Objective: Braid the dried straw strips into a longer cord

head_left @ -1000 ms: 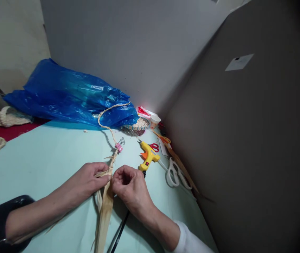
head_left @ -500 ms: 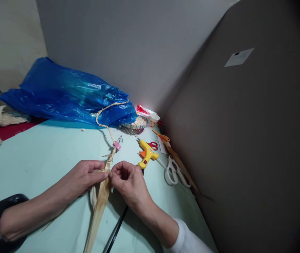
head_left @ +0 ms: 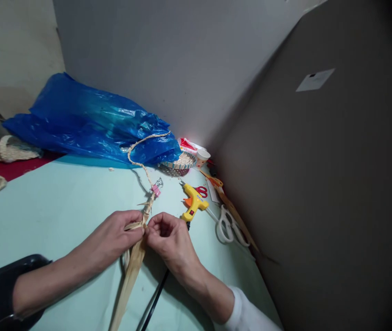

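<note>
A thin braided cord (head_left: 137, 164) of dried plant fibre runs down from the blue bag through a pink binder clip (head_left: 156, 190). Below the clip it widens into flat tan dried plant strips (head_left: 132, 271) that hang toward the near edge. My left hand (head_left: 122, 232) is closed on the strips just under the braid, with a folded pale strip between thumb and fingers. Touching the same spot from the right, my right hand (head_left: 168, 236) pinches the strips' edge between thumb and forefinger. The exact grip between the fingertips is partly hidden.
A blue plastic bag (head_left: 92, 124) lies at the back left. Right of my hands are a yellow glue gun (head_left: 194, 202), red-handled scissors (head_left: 201, 191) and white-handled scissors (head_left: 225, 225). A woven basket (head_left: 184, 162) and paper cup (head_left: 202, 157) stand near the wall. A black cable (head_left: 156, 299) crosses the table.
My left hand has shifted slightly right and its fingers have drawn in around a folded pale strip. My right hand stays pinched at nearly the same spot. The view has moved slightly.
</note>
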Motion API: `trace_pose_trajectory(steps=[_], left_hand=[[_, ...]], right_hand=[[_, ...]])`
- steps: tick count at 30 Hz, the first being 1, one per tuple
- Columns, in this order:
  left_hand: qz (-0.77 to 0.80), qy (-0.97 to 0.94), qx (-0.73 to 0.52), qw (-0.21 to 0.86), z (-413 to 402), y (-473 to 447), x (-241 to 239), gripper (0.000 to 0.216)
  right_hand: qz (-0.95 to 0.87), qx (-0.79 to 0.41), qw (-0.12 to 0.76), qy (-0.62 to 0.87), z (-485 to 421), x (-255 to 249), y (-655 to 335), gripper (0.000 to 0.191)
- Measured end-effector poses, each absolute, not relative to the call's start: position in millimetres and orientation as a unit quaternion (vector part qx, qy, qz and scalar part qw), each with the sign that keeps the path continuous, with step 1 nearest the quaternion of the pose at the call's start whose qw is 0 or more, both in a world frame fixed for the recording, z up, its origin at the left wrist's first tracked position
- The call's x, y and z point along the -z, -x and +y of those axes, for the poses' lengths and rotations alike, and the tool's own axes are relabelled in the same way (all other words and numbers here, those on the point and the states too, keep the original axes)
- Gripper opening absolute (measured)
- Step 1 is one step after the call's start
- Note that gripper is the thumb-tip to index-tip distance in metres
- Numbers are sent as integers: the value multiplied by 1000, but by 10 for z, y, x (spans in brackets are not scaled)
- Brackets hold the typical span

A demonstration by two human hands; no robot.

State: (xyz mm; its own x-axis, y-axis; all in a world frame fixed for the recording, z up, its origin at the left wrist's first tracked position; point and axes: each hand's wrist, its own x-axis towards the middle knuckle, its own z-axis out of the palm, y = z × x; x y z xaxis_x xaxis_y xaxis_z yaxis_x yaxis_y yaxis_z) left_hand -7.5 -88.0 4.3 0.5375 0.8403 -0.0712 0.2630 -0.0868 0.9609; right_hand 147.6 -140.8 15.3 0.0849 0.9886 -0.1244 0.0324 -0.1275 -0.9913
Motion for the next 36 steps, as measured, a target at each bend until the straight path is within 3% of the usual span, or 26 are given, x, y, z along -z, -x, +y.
trace_pose_trajectory(steps=[15,20,27,33,36], left_hand=[[415,-711,-285,490,-896,31,47,22],[444,-713,-285,461,-929,-27,10,14],[446,-699,-291,477,-926,-58,48,15],[453,-683,-289,495,-889,-28,109,14],[458,-679,-279,501,-858,-12,155,16]], right_hand=[[-469,-499,494,536,-1411,-126,-1538,28],[-460,-503,492,543,-1401,-96,-1553,26],[-508,-488,474,529,-1519,-370,-1400,33],[-494,-491,551,460,-1691,-659,-1878,45],[-530,-369,613,456,-2104,-884,-2322,39]])
